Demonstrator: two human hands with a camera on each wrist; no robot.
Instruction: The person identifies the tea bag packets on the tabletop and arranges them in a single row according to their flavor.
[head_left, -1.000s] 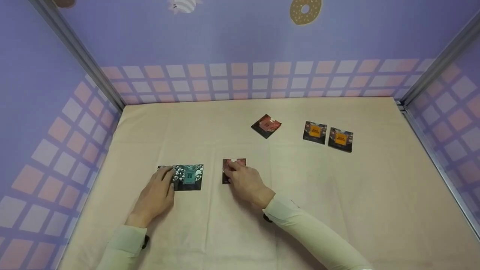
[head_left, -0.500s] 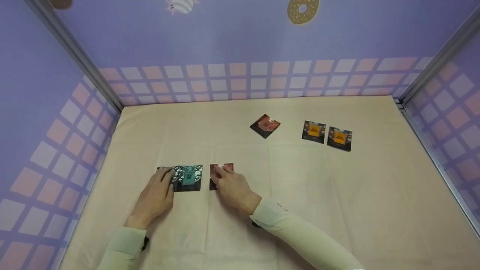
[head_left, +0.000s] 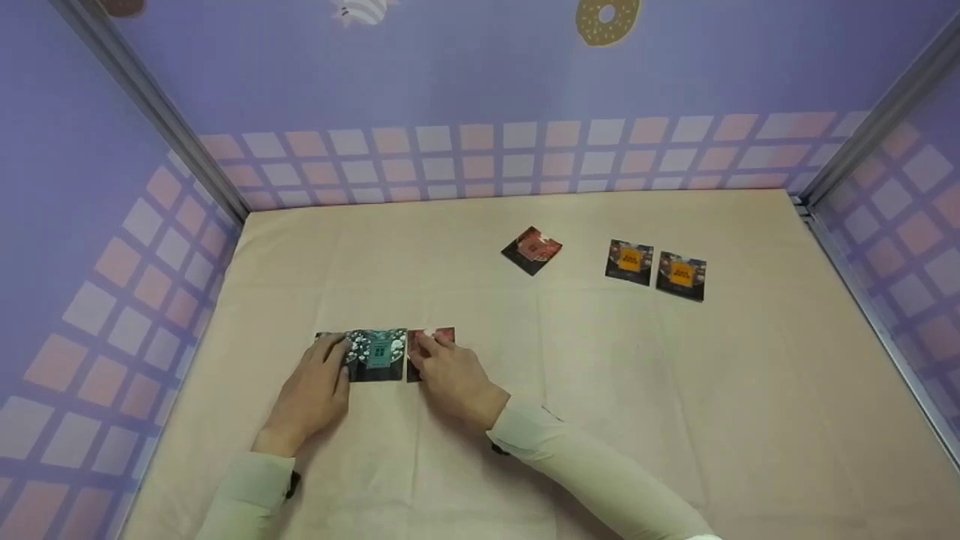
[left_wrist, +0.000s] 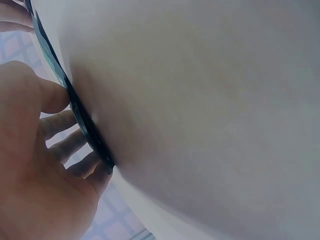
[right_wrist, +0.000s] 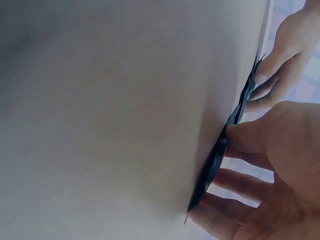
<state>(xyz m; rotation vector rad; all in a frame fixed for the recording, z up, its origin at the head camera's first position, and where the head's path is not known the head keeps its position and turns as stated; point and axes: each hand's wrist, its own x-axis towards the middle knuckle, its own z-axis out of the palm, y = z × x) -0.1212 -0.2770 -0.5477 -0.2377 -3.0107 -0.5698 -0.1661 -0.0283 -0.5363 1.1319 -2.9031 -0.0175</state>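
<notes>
In the head view, my left hand rests with fingers and thumb on a teal-and-black square sachet at the left, which it mostly covers. A second teal sachet with a white floral print lies directly to its right. My right hand presses its fingertips on a red-and-black sachet right beside the teal one, and covers much of its face. In the left wrist view, the thumb and fingers touch a thin dark sachet edge. The right wrist view shows the fingers spread along another sachet edge.
Farther back on the cream cloth lies another red sachet, turned at an angle. Two dark sachets with orange labels lie side by side at the back right. Purple checked walls enclose the table at the back and sides.
My right hand has slid the red sachet to the left, from a clear gap up to the edge of the teal sachet. My left hand has stayed in place.
</notes>
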